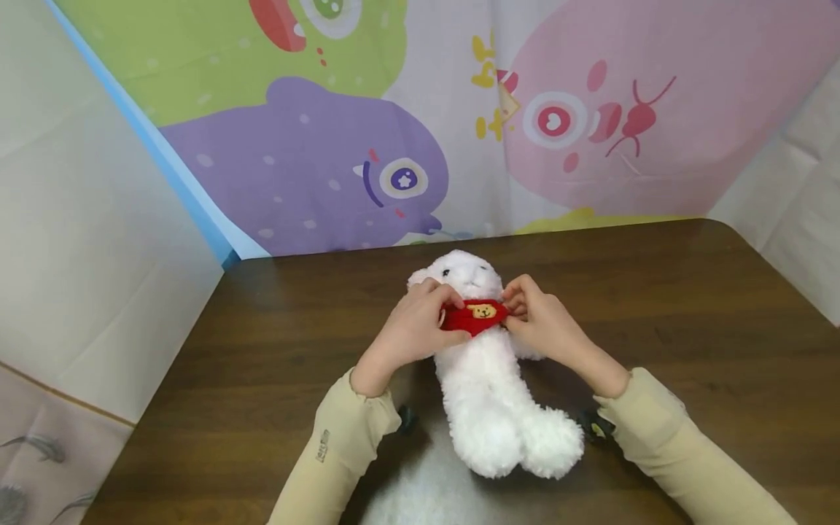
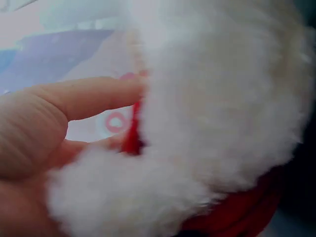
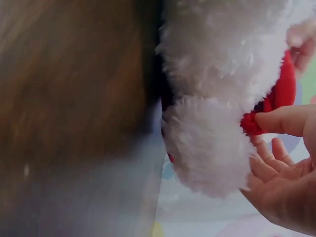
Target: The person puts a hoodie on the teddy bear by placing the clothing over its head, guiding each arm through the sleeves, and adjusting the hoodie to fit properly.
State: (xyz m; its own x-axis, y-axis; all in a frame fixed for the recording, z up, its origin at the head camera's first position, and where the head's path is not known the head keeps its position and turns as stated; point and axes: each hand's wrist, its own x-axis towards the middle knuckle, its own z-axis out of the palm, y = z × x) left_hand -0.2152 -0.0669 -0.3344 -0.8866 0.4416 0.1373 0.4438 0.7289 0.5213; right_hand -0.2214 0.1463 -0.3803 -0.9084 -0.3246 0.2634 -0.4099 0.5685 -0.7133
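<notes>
A white fluffy stuffed animal (image 1: 482, 379) is face up on the table, its head toward the far edge and its legs toward me. Across its neck runs a red scarf (image 1: 459, 321) with a tan bear-face patch (image 1: 484, 311). At the scarf's left side my left hand (image 1: 413, 321) grips it, forefinger along the upper edge and thumb along the lower. My right hand (image 1: 547, 321) pinches the scarf's other end beside the neck. In the right wrist view, the thumb presses on the red cloth (image 3: 253, 123). White fur hides most of the scarf in the left wrist view.
The brown wooden table (image 1: 262, 364) extends on both sides of the toy. Behind it hangs a curtain (image 1: 459, 182) printed with cartoon animals, and pale fabric walls (image 1: 131, 182) stand left and right. Small dark objects (image 1: 407, 419) show by both cuffs.
</notes>
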